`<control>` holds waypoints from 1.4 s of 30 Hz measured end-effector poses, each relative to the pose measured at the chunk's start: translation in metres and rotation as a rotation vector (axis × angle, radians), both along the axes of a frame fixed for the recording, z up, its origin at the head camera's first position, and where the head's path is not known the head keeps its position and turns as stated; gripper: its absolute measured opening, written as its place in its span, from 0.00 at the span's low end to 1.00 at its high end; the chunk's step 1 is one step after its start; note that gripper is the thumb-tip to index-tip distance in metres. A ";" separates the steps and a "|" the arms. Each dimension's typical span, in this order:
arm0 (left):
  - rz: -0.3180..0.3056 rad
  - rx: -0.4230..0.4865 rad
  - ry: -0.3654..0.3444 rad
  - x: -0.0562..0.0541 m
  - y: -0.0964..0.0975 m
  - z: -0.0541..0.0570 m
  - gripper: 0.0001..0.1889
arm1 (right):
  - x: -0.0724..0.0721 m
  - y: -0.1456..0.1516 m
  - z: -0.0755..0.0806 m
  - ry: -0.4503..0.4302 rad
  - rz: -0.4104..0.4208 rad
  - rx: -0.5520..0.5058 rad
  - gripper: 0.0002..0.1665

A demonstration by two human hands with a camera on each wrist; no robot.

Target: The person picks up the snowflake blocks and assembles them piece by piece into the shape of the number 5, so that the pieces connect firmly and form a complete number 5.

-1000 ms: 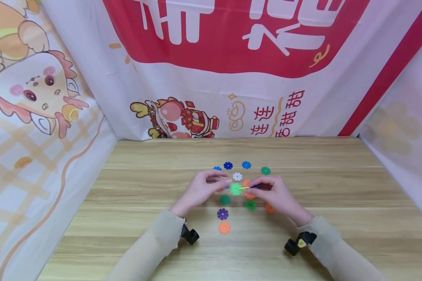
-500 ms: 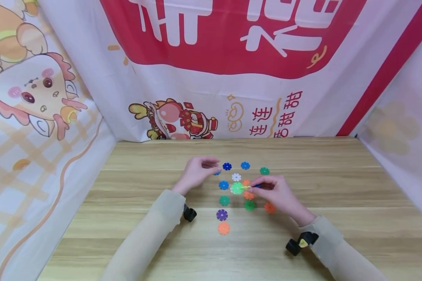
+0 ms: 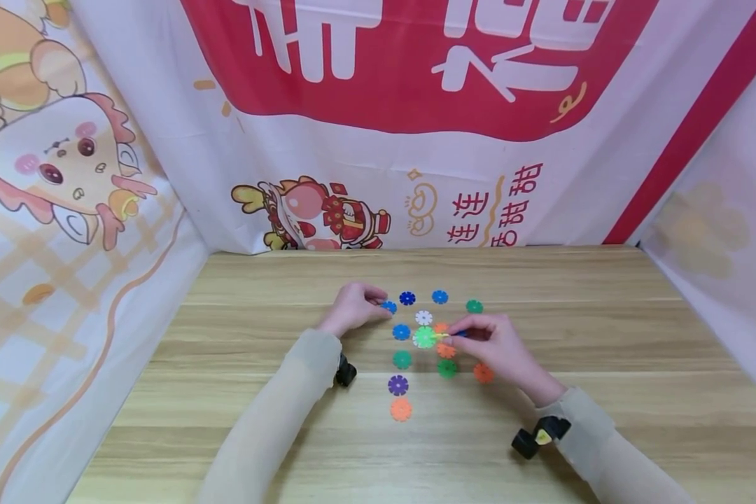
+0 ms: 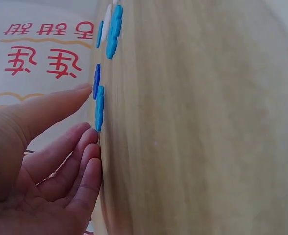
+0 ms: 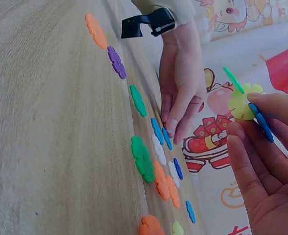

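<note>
So, using the purple disc on the wood-look table as my marker: the peach-orange disc is just nearer than it, and off to its right there's a red-orange disc and a green disc. A teal disc sits right behind it. Next out, beyond the purple one and to its right, the right hand has thumb and fingers pinched on a yellow disc, held up off the table, with a light green disc and a dark blue disc slotted onto it. Straight back from the purple one, past the teal, is a mid-blue disc, then a white disc a bit right. Further back and slightly left of it, the left hand has its thumb apart from its fingers, tips right by a light blue disc; can't tell if they're touching it. Way behind the purple one hangs a printed cloth, red and white.
</note>
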State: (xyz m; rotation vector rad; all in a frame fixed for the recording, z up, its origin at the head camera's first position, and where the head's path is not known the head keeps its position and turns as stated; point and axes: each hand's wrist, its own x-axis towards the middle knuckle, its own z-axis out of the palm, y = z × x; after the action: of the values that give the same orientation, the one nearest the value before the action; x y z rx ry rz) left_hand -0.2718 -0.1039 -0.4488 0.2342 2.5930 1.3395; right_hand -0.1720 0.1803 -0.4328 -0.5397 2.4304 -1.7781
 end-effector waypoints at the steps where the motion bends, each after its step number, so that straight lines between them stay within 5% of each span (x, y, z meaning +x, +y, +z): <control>1: 0.000 -0.010 -0.005 -0.001 0.001 0.000 0.21 | 0.000 0.000 0.000 -0.002 0.001 0.000 0.07; 20: -0.010 -0.112 -0.035 -0.005 0.008 0.004 0.14 | 0.001 0.001 0.000 -0.002 -0.006 -0.002 0.07; 34: -0.028 -0.046 -0.031 -0.005 0.004 -0.001 0.12 | 0.000 0.001 -0.001 0.010 -0.003 -0.019 0.07; 42: -0.053 -0.010 0.051 0.006 -0.002 0.001 0.07 | 0.000 0.004 -0.001 0.012 0.001 -0.011 0.07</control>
State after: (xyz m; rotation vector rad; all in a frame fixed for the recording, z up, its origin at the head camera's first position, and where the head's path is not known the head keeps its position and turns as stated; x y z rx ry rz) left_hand -0.2659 -0.1063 -0.4475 0.3380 2.6152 1.3188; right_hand -0.1717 0.1842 -0.4337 -0.5540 2.4285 -1.7945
